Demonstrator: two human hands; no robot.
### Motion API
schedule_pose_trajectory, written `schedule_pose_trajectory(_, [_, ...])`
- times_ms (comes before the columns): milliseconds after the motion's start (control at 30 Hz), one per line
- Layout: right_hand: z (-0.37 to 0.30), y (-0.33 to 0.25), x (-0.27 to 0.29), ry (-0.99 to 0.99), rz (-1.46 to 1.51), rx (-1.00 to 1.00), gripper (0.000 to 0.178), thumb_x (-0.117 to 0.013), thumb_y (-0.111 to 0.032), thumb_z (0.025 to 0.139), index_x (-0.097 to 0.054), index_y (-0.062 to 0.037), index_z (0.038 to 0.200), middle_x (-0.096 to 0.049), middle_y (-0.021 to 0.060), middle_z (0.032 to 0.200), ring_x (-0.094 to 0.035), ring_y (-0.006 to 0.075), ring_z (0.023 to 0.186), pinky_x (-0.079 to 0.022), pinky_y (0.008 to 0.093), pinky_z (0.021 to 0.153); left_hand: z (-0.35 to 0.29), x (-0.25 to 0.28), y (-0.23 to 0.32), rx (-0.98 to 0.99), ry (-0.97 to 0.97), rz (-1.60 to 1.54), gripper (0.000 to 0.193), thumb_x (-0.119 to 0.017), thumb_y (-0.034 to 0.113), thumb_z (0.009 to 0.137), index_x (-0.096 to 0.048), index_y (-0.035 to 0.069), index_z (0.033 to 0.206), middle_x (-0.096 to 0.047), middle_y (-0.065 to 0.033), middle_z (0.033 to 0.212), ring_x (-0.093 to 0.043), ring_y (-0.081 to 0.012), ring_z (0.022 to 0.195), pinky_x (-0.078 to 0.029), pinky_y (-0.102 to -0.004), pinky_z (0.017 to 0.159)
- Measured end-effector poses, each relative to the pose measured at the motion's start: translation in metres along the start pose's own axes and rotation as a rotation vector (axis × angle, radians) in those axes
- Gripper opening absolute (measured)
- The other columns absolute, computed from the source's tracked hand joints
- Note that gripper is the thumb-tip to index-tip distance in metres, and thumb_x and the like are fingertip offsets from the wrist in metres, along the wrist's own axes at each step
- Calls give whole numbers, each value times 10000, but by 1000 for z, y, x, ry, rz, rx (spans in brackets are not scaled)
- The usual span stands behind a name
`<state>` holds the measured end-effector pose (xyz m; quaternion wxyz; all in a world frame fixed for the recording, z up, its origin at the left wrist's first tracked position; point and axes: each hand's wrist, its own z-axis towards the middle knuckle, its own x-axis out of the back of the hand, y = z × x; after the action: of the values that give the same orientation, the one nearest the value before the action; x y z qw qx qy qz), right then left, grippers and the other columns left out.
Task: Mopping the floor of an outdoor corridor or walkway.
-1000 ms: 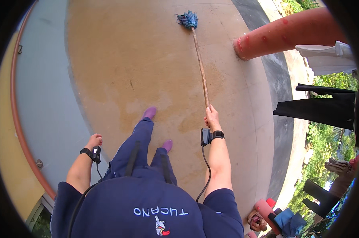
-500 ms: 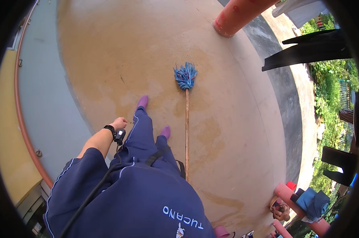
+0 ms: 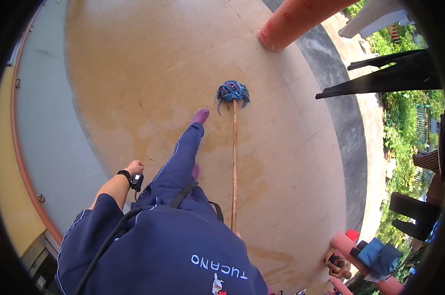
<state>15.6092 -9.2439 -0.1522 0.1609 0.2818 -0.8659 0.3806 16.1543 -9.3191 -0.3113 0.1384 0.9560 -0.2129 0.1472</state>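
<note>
A mop (image 3: 234, 157) with a wooden handle and a head of blue strands with red bits stands out ahead of me. Its head (image 3: 233, 92) rests on the wet floor, strands bunched and partly folded back toward the handle. At the handle's near end, only a sliver of my right hand (image 3: 238, 235) shows beside my shirt; it is on the handle, its fingers hidden. My left hand (image 3: 135, 167) hangs at my left side with fingers curled and nothing visible in it. A black watch and a small black device sit on that wrist.
The tan floor (image 3: 153, 83) has wet patches. A grey wall (image 3: 43, 113) with a reddish pipe runs along the left. A red pillar (image 3: 293, 24) rises ahead to the right. Dark clothes (image 3: 384, 73) hang on the right; a person (image 3: 338, 265) is at the lower right.
I have stepped forward, with one purple boot now further ahead. The mop's strands, earlier stretched away from me, now bunch and fold back. My left hand has curled up more.
</note>
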Motion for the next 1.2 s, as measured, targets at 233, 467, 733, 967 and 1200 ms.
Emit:
schedule_pose_trajectory(233, [280, -260, 3, -208, 229, -316, 164, -540, -222, 890, -432, -102, 861, -433, -15, 564, -393, 71, 388, -353, 241, 313, 45, 65, 53, -20, 9, -304, 300, -505, 122, 831, -533, -8, 1100, -627, -101, 820, -624, -179, 681, -493, -323, 573])
schedule_pose_trajectory(467, [522, -478, 13, -174, 307, -156, 283, -388, -306, 935, -435, -72, 1089, -507, 43, 663, -428, 89, 431, -406, 264, 365, 34, 141, 115, 3, 144, -472, 274, -478, 64, 823, -530, -34, 1074, -608, -114, 816, -611, -188, 676, -510, -298, 617])
schedule_pose_trajectory(733, [501, -391, -1, -127, 254, -102, 487, -442, -210, 915, -285, -164, 1373, -437, 11, 522, -411, 107, 343, -365, 268, 289, 49, 140, 158, 10, 93, -353, 272, -492, 84, 804, -550, -23, 1047, -613, -99, 783, -608, -171, 649, -504, -295, 591])
schedule_pose_trajectory(967, [297, -190, 33, -98, -72, -19, 500, -477, -179, 893, -319, -157, 1367, -522, 75, 578, -502, 182, 426, -435, 324, 401, 76, 99, 223, -195, 103, -191, 262, -486, 96, 801, -568, -1, 1030, -609, -73, 738, -592, -155, 627, -486, -290, 574])
schedule_pose_trajectory(1200, [79, -14, 96, -84, -99, -156, 505, -519, -176, 862, -362, -100, 1335, -564, 277, 1064, -572, 387, 974, -465, 394, 803, 40, 6, 257, -231, 2, -55, 273, -508, 96, 782, -584, 1, 1027, -616, -88, 755, -592, -168, 638, -493, -302, 583])
